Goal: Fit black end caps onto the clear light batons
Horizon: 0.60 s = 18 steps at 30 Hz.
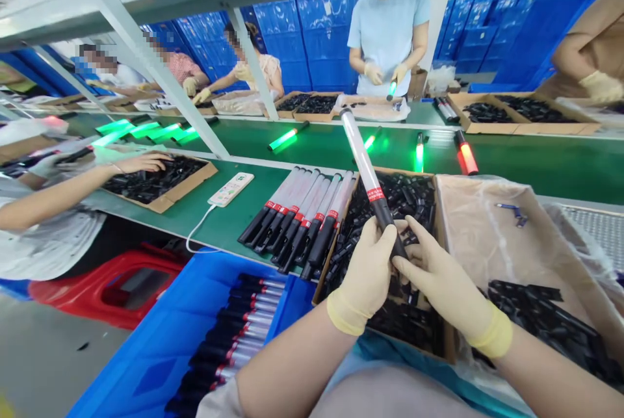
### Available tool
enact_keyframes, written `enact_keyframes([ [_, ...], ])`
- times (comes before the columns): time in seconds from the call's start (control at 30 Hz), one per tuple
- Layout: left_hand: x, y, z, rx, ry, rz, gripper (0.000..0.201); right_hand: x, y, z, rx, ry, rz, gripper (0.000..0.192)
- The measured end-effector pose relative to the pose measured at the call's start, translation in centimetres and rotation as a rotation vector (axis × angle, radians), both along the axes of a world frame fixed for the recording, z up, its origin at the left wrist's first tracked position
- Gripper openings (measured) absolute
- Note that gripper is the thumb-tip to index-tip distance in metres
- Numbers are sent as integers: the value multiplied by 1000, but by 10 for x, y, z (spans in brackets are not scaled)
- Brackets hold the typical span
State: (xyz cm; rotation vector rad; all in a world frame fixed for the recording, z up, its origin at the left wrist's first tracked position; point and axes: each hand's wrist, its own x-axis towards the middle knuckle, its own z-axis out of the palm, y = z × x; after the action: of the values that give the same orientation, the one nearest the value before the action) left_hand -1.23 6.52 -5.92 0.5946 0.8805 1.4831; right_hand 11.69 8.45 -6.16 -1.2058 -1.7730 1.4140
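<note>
Now both gloved hands' fingers (377, 236) closed around baton (369, 174)

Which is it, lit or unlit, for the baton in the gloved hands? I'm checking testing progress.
Unlit. The baton, held by left hand and right hand, has a pale tube, unlike the glowing green baton.

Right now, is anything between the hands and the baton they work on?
No. Both gloved hands, left hand and right hand, already grip the black handle of the baton, with nothing visible between. It tilts up over the box of black parts.
</note>
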Motion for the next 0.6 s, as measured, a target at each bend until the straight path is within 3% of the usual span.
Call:
enact_keyframes([
  [0.07,-12,2,1,5,76,-30,37,1,27,5,-117,166,-10,89],
  [0.13,-31,-2,3,-15,117,-6,43,7,65,12,-171,238,-76,75],
  [0.27,-73,-21,4,-88,141,66,38,21,162,16,-128,46,-279,31],
  [0.37,-100,-37,-3,-166,192,151,36,23,224,7,-95,-100,-388,20],
  [0.47,-119,-48,-14,-265,237,269,40,12,258,-9,-62,-196,-436,28],
  [0.6,-135,-56,-24,-325,268,389,44,-24,272,-30,-21,-281,-412,36],
])
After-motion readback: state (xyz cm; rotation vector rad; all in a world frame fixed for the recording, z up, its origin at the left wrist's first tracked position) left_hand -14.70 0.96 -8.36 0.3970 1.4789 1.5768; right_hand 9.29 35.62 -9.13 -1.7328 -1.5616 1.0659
